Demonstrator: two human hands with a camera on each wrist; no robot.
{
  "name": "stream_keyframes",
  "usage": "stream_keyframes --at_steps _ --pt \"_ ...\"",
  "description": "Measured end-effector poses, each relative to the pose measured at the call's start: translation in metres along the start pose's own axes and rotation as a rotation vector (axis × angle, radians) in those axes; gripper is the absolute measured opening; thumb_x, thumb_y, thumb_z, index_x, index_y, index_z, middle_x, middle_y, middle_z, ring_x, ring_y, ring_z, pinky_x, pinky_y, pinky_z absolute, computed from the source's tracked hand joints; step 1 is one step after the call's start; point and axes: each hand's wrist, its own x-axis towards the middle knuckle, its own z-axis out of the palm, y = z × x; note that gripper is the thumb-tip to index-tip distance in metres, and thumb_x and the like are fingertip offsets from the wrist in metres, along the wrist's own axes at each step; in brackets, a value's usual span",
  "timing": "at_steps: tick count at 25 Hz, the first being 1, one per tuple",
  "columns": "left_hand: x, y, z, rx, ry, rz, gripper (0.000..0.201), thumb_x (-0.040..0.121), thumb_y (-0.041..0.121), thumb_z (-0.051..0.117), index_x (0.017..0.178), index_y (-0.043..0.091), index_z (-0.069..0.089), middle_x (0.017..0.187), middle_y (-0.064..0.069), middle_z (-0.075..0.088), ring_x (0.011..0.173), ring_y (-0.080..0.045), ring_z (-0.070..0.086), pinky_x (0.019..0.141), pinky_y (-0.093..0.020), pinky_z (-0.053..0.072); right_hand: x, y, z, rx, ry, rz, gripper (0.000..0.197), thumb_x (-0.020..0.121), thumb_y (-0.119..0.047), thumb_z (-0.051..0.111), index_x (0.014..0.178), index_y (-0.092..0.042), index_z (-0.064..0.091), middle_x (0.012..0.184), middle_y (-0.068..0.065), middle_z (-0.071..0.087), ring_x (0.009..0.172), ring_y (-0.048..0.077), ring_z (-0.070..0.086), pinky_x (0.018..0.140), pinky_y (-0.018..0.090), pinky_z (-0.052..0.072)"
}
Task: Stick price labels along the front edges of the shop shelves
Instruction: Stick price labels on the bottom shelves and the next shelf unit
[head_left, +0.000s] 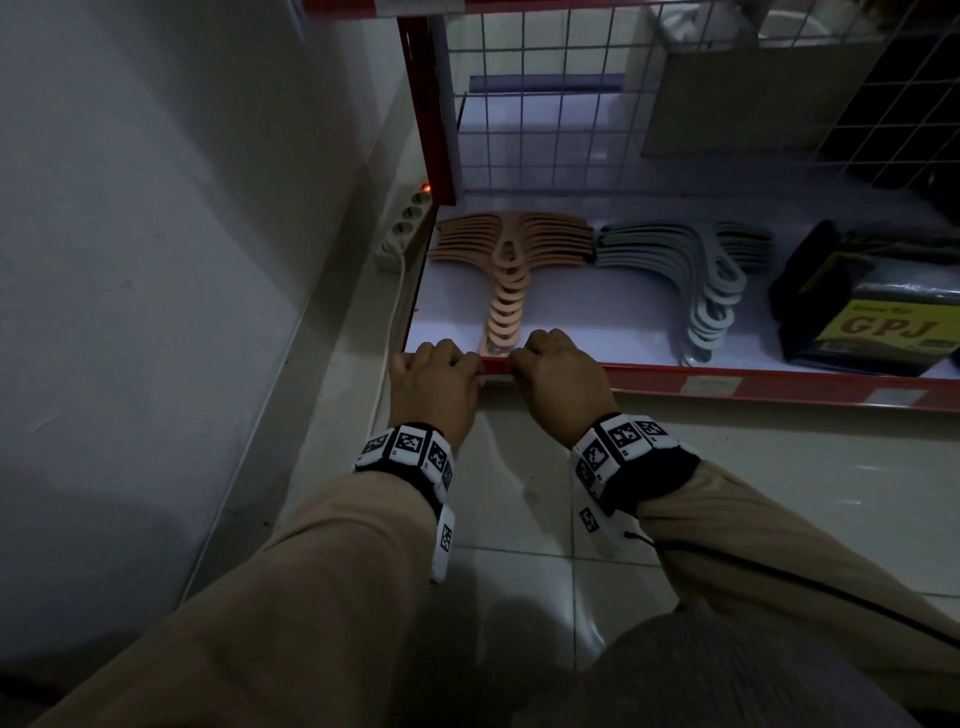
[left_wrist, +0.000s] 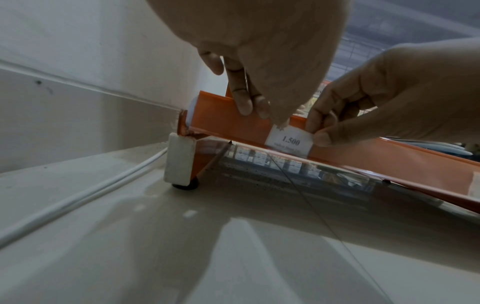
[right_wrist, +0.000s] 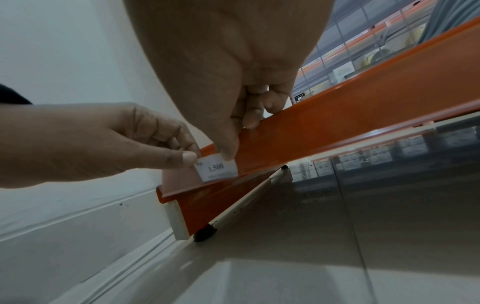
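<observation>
A white price label (left_wrist: 288, 142) printed "1.500" lies against the red front edge (head_left: 779, 387) of the lowest shelf, near its left end. My left hand (head_left: 447, 364) holds the label's left end, thumb on its face and fingers hooked over the edge (left_wrist: 363, 160). My right hand (head_left: 550, 364) pinches the right end between thumb and fingers (left_wrist: 318, 125). In the right wrist view the label (right_wrist: 218, 169) sits between the left thumb (right_wrist: 187, 158) and the right thumb (right_wrist: 228, 152). In the head view my hands hide it.
Two other labels (head_left: 711, 385) (head_left: 896, 397) sit further right on the edge. On the shelf lie peach hangers (head_left: 511, 270), grey hangers (head_left: 696, 280) and a black pack marked GPJ (head_left: 872, 312). A power strip (head_left: 405, 228) and white cable (head_left: 387, 364) run along the left wall.
</observation>
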Motion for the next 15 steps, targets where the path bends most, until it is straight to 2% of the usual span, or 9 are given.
stream_keyframes --at_steps 5,9,15 --pt "-0.002 -0.002 0.000 -0.035 0.017 0.008 0.024 0.096 0.032 0.046 0.112 0.027 0.063 0.109 0.001 0.058 0.104 -0.022 0.050 0.091 -0.036 0.025 -0.002 -0.001 0.000 -0.015 -0.014 0.003 0.022 0.088 -0.011 0.054 0.108 -0.012 0.063 0.104 0.009 0.057 0.098 0.026 0.050 0.068 0.032 0.044" --pt "-0.005 -0.004 0.000 -0.060 0.022 0.016 0.026 0.095 0.030 0.047 0.117 0.027 0.060 0.112 0.002 0.058 0.107 -0.021 0.049 0.091 -0.035 0.023 -0.007 0.003 -0.003 0.067 0.009 0.010 0.028 0.085 -0.010 0.058 0.112 -0.014 0.061 0.104 0.008 0.059 0.098 0.025 0.050 0.068 0.032 0.044" --pt "-0.001 -0.004 -0.005 -0.083 0.048 0.029 0.018 0.091 0.024 0.052 0.106 0.022 0.062 0.103 -0.001 0.059 0.099 -0.024 0.051 0.087 -0.035 0.027 -0.014 0.016 -0.009 0.096 0.006 0.008 0.027 0.084 -0.010 0.058 0.111 -0.015 0.059 0.107 0.006 0.057 0.099 0.025 0.048 0.067 0.028 0.037"
